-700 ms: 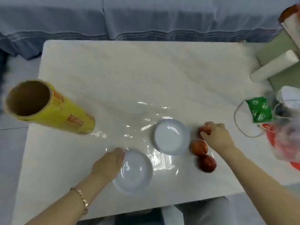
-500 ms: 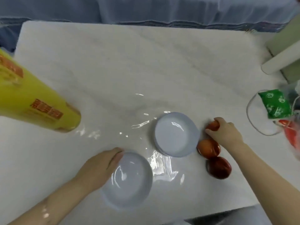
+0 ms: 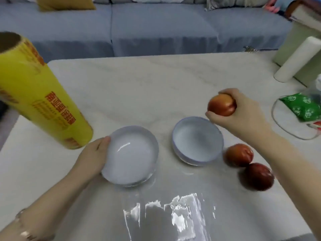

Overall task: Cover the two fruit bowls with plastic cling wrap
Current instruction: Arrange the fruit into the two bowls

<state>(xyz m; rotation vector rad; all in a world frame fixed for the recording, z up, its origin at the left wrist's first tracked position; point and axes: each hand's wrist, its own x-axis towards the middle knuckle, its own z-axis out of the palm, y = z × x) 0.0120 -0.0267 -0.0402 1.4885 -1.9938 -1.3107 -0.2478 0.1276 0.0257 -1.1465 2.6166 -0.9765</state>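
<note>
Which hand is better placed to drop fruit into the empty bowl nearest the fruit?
Right. The right hand grips a red fruit lifted beside that bowl; the left hand holds the other bowl, farther away.

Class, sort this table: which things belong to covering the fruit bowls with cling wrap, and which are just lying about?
For the job: left bowl, right bowl, held fruit, middle fruit, nearest fruit, yellow cling wrap roll, loose wrap sheet.
Lying about: green packet, white roll.

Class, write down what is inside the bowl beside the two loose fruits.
Nothing: the right bowl is empty, its pale inside bare. The right hand holds a red fruit near its far rim, not in it. Beneath the bowl is hidden.
</note>
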